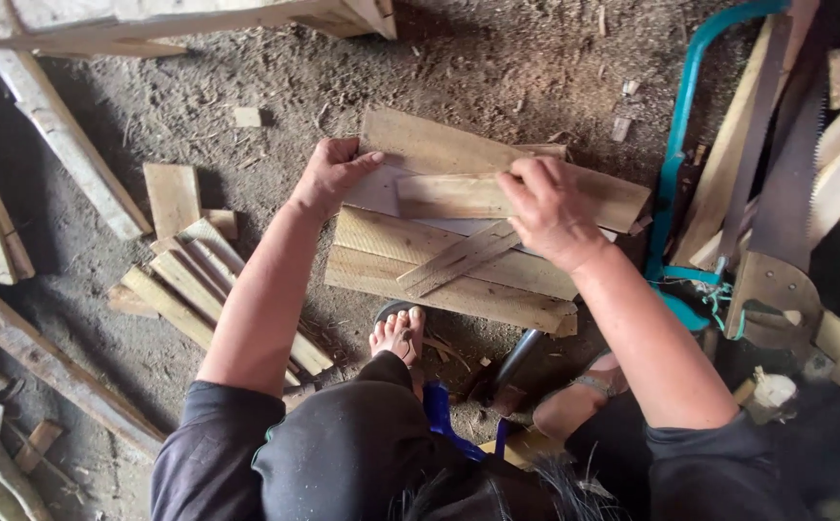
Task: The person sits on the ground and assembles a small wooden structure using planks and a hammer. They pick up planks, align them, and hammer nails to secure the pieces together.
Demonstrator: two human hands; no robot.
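**Stacking boards on a dirt floor**

A person is crouching over a stack (449, 280) of short boards lying on the ground just ahead of a sandalled foot (399, 333). The left hand (328, 174) is curling over the left end of the top board (482, 193), fingers wrapped round its edge. The right hand (545, 207) is pressing down on the same board near its middle, fingers bent and pinching its upper edge. A thin slat (458, 256) is lying slantwise across the boards below.

To handle this well, both hands should be keeping the board flat and square to the pile, with fingertips staying off the splintery ends and clear of the gap between boards, and the loose slat should not be getting trapped under one side, which would leave the pile rocking.

The floor (246, 77) is bare packed earth scattered with chips and sawdust. A second pile of narrow offcuts (198, 280) is lying to the left, rough poles (63, 135) are running along that side, and to the right a hand saw (786, 193) and a teal-framed bow saw (680, 125) are leaning among planks.
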